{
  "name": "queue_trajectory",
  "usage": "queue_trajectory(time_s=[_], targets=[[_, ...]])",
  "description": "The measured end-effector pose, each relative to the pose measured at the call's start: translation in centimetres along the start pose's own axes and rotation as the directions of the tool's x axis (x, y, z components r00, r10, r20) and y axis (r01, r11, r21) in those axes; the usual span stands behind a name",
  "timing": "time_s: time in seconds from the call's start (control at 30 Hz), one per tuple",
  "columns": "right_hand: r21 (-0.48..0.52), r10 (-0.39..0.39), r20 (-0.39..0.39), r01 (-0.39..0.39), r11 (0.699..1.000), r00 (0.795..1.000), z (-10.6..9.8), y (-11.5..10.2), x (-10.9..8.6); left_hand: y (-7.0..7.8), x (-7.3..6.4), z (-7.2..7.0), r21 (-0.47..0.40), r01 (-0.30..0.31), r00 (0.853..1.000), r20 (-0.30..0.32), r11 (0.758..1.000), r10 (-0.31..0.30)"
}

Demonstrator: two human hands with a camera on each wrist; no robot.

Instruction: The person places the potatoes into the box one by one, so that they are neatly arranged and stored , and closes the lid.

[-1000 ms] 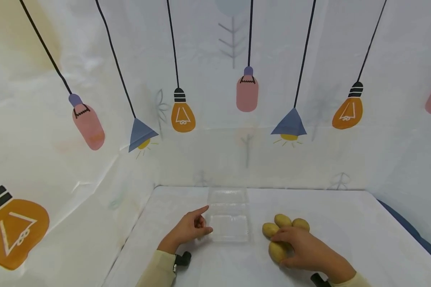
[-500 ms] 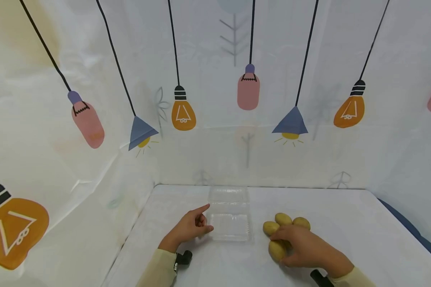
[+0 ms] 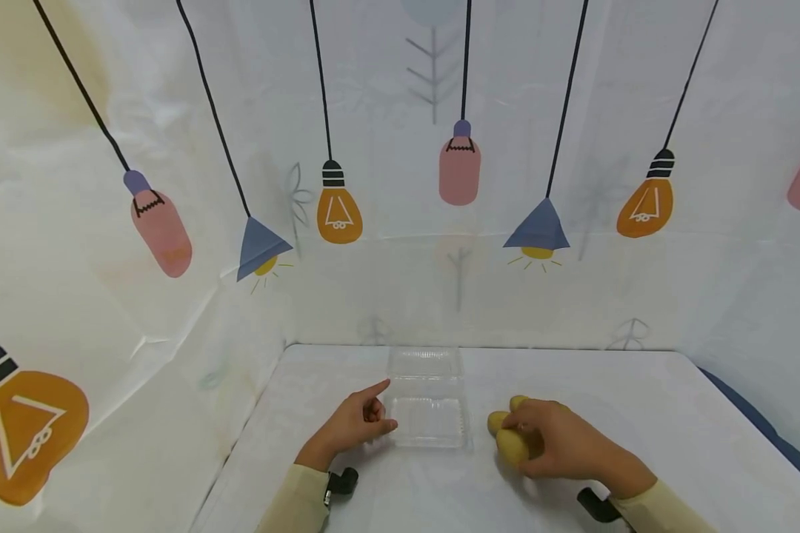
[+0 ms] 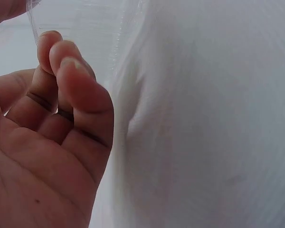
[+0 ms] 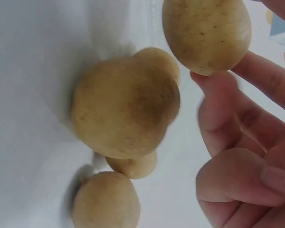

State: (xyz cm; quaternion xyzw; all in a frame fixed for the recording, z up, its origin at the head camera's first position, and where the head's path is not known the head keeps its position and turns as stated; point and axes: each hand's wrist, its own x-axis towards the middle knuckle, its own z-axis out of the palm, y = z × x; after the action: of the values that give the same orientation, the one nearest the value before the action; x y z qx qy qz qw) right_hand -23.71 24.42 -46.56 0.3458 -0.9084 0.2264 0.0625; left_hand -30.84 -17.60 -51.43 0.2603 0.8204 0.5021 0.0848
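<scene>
A potato (image 3: pixel 512 448) is held between the fingers and thumb of my right hand (image 3: pixel 563 440). In the right wrist view this potato (image 5: pixel 206 35) hangs up off the table, apart from the others. Several more potatoes (image 5: pixel 126 109) lie in a cluster under the hand; in the head view the hand hides some of them. To the left stands a clear plastic clamshell box (image 3: pixel 433 446) with its lid (image 3: pixel 425 363) folded back. My left hand (image 3: pixel 348 422) rests its straight index finger and thumb at the box's left edge, its other fingers (image 4: pixel 80 88) curled and holding nothing.
Everything lies on a white table (image 3: pixel 440 496). Behind it hangs a pale sheet (image 3: pixel 387 289) printed with lamps, and another stretch of sheet (image 3: pixel 140 414) runs along the left side. A dark blue strip (image 3: pixel 753 414) shows beyond the right edge.
My right hand has risen slightly with the potato, away from the cluster, and now covers the potatoes at the back right. The left hand and the box stay in place.
</scene>
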Motion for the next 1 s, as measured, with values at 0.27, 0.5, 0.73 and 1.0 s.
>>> queue_trajectory(time_s=[0.27,0.5,0.73,1.0], targets=[[0.19,0.011,-0.007,-0.009,0.982,1.0,-1.0,0.2,1.2,-0.2,0.1,0.1,-0.003,-0.003,1.0,0.001,1.0,0.003],[0.252,0.062,0.037,-0.069,0.965,0.997,-1.4,0.7,2.6,-0.1,0.0,0.2,-0.017,0.008,1.0,-0.009,1.0,-0.009],[0.286,0.08,0.079,-0.099,0.953,0.994,-1.4,1.5,3.7,-0.1,-0.1,0.3,-0.034,-0.002,1.0,-0.011,0.999,0.002],[0.239,0.107,0.078,-0.122,0.963,0.991,-2.2,1.9,5.1,-0.3,0.1,0.1,-0.035,-0.027,1.0,-0.001,0.999,0.027]])
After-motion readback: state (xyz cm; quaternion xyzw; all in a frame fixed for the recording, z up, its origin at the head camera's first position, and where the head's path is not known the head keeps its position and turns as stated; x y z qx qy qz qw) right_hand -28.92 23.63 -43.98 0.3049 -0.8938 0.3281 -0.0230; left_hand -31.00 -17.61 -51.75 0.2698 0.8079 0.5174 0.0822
